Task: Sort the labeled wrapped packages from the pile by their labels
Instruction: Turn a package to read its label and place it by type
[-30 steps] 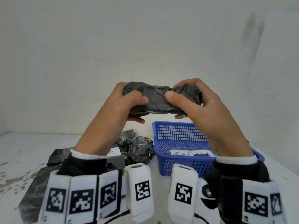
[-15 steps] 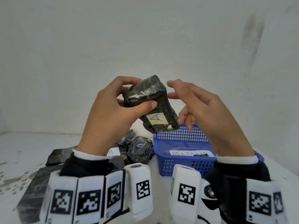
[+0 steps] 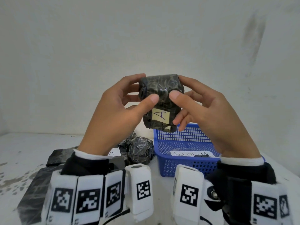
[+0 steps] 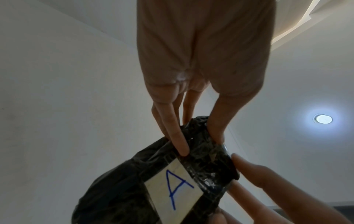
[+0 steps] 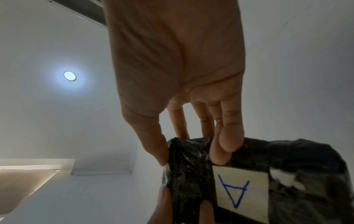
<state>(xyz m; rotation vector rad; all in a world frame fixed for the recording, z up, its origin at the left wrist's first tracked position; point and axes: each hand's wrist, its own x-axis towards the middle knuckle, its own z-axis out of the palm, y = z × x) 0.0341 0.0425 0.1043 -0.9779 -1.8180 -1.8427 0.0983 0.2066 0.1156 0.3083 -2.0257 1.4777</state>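
Note:
A black wrapped package (image 3: 162, 101) is held up in front of the wall, its pale label marked "A" (image 3: 161, 117) facing me. My left hand (image 3: 120, 108) pinches its left side, thumb on the front, fingers behind. My right hand (image 3: 199, 108) pinches its right side the same way. The left wrist view shows the package (image 4: 157, 181) with its label (image 4: 173, 189) below my left fingers (image 4: 178, 142). In the right wrist view the package (image 5: 249, 174) and label (image 5: 241, 189) sit under my right fingers (image 5: 228, 142).
A blue mesh basket (image 3: 186, 164) with a long paper label (image 3: 191, 154) stands on the white table at right. Left of it lie more black wrapped packages (image 3: 139, 149), a paper slip marked "A" (image 3: 114, 152) and flat black sheets (image 3: 37, 189).
The package, first held lengthwise by both hands, was turned upright so its "A" label faces me. My right hand had let go half a second ago and now pinches it again.

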